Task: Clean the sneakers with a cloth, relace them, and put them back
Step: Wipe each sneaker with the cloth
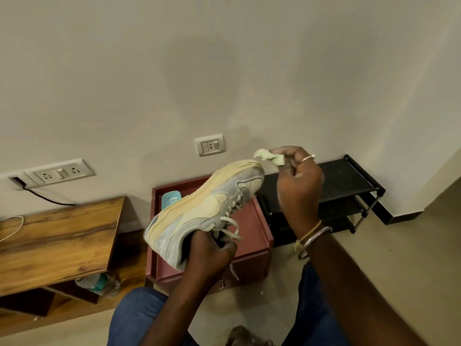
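A dusty grey and cream sneaker (pixel 199 211) is held up on its side, sole facing left and toe pointing up toward the wall. My left hand (pixel 209 253) grips it at the heel opening, with loose white laces (pixel 230 227) hanging beside my fingers. My right hand (pixel 298 186) is raised just right of the toe and pinches a small crumpled pale green cloth (pixel 270 157). The cloth sits a little above the toe, apart from it.
A maroon low cabinet (pixel 252 243) with a teal tray (pixel 169 199) stands under the sneaker. A black shoe rack (pixel 349 186) stands right against the wall. A wooden desk (pixel 57 236) is left, with a water bottle (pixel 99 285) beneath. Wall sockets (pixel 210 145) are behind.
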